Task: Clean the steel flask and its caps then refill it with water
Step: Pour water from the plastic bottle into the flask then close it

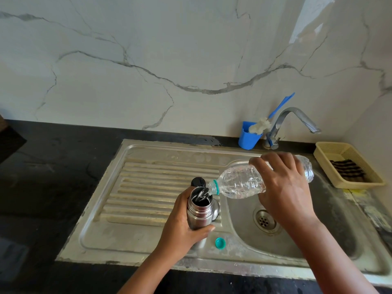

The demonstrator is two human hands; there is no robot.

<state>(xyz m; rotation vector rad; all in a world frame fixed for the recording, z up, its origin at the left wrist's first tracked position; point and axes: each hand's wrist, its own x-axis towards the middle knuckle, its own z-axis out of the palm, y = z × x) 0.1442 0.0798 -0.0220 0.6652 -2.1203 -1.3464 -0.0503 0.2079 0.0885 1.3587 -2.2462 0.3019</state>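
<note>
The steel flask point(199, 211) stands upright and uncapped on the sink's drainboard point(148, 187). My left hand point(180, 228) grips its body. My right hand point(284, 187) holds a clear plastic water bottle point(239, 183) tipped nearly flat, its teal-ringed neck at the flask's mouth, and water streams into the opening. A black flask cap point(198, 182) stands just behind the flask. A rounded steel cap point(216, 211) sits against the flask's right side, mostly hidden. The bottle's teal cap point(220, 243) lies on the drainboard in front.
The sink basin with its drain point(264, 221) lies under my right hand. Behind it stand a steel tap point(292, 122) and a blue holder point(248, 135) with a bottle brush point(259, 125). A beige basket point(347, 164) sits at the right. Dark countertop point(53, 177) spreads left.
</note>
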